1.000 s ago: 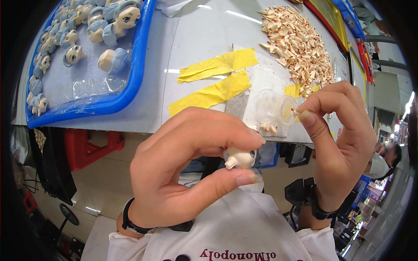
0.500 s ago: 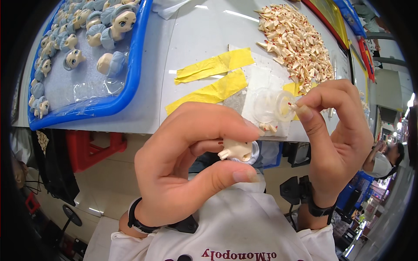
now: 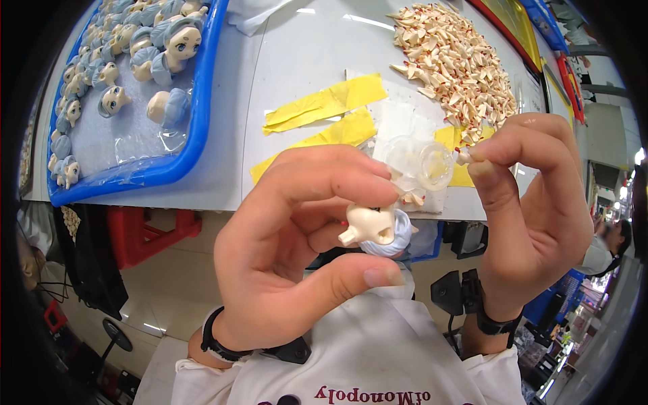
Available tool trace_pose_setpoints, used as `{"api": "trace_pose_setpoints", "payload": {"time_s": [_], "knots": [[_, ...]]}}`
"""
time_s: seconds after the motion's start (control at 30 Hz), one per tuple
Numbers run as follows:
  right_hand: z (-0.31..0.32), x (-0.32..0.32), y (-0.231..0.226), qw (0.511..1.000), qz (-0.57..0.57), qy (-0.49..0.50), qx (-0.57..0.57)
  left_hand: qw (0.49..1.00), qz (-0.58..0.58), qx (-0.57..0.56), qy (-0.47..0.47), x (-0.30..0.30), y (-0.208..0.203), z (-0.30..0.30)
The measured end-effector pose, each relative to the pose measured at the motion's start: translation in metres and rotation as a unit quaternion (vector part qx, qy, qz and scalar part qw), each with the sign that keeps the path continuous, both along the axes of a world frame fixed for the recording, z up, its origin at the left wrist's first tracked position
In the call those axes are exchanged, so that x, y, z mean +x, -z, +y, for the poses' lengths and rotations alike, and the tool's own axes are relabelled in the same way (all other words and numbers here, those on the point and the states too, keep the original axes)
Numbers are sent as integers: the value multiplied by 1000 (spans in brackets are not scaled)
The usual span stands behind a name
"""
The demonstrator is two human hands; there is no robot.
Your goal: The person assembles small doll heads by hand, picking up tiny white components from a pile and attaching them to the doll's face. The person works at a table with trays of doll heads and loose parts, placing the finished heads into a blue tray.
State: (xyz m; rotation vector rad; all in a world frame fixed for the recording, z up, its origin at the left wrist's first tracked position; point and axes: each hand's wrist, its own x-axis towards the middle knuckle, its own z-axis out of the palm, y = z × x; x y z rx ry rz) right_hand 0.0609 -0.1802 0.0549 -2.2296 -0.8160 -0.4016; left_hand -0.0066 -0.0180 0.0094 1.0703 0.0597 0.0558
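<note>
My left hand [image 3: 283, 243] holds a small doll figure [image 3: 370, 226] with a cream body and pale blue-grey hair, between bent fingers and thumb. An opening shows in its cream side, and a short cream stub points left. Pinched between thumb and fingertip of my right hand [image 3: 526, 175] is a small cream piece with a red tip [image 3: 464, 156]. Just left of that piece, a clear plastic cup [image 3: 437, 166] lies at the table's near edge. A few similar pieces [image 3: 413, 199] lie beside the cup.
A large pile of cream red-tipped pieces [image 3: 459, 67] covers the table's far right. At left stands a blue-rimmed tray [image 3: 196, 145] with many blue-haired doll heads. Yellow tape strips [image 3: 327, 101] cross the table's middle. Below the table edge is a red stool [image 3: 152, 233].
My right hand has drawn slightly right, away from the cup, with the small piece. In my left hand the figure has turned, showing more of its hair, and the thumb sits lower.
</note>
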Motion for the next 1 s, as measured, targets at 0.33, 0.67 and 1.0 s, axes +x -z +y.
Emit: {"api": "trace_pose_setpoints", "payload": {"time_s": [0.33, 0.67, 1.0], "knots": [[16, -25, -9, 958, 235, -10, 163, 1000, -20, 20, -3, -2, -3, 1], [12, -31, -11, 992, 110, -58, -2, 988, -108, 101, 36, -2, 2, 10], [20, -41, 3, 998, 27, -5, 55, 968, -108, 227, 10, -8, -6, 14]]}}
